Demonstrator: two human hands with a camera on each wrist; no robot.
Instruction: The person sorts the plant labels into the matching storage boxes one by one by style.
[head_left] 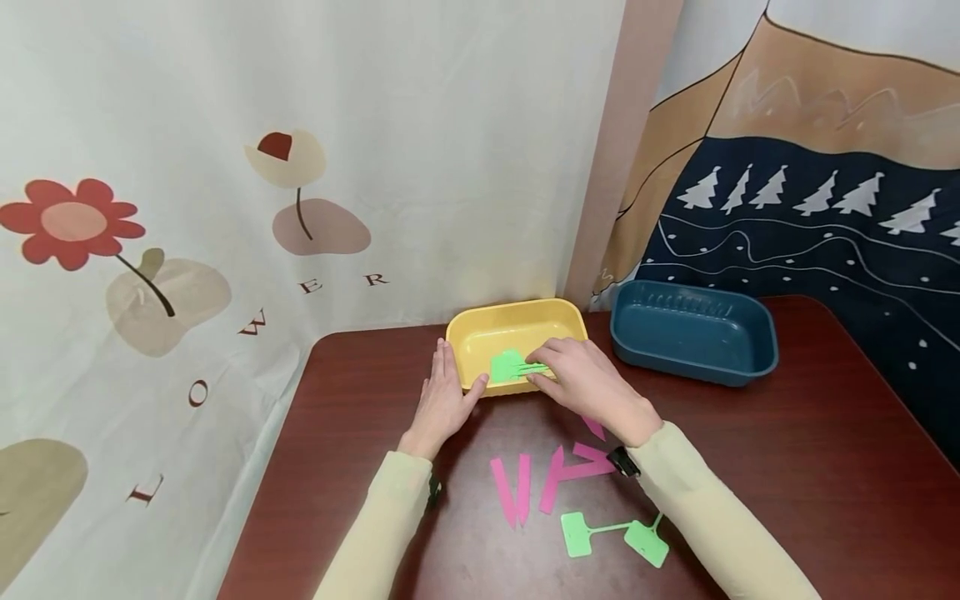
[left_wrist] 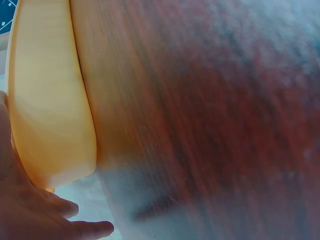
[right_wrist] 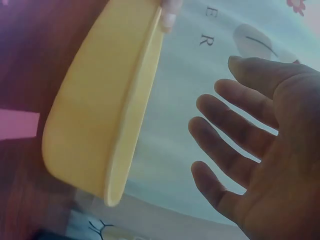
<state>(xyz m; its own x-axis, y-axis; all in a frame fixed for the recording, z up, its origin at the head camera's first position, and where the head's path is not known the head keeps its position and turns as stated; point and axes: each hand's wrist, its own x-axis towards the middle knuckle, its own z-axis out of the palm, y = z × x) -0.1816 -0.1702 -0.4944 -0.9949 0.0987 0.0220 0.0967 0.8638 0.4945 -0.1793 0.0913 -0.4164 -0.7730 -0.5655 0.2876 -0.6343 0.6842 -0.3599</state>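
A yellow plastic basket stands on the table, holding several bright green plant labels. My left hand rests against its near left corner, straight fingers along the left wall and thumb at the front rim. In the left wrist view, those fingers extend past the basket's end. Over the front right part of the basket is my right hand, fingertips close above the labels' thin stems. Seen from the right wrist, the fingers are spread and loosely bent, with nothing between them.
Several pink pointed plant labels lie on the brown table before the basket. Nearer to me are two green plant labels, beside the right forearm. A blue basket stands back right. Behind the table hangs a printed curtain.
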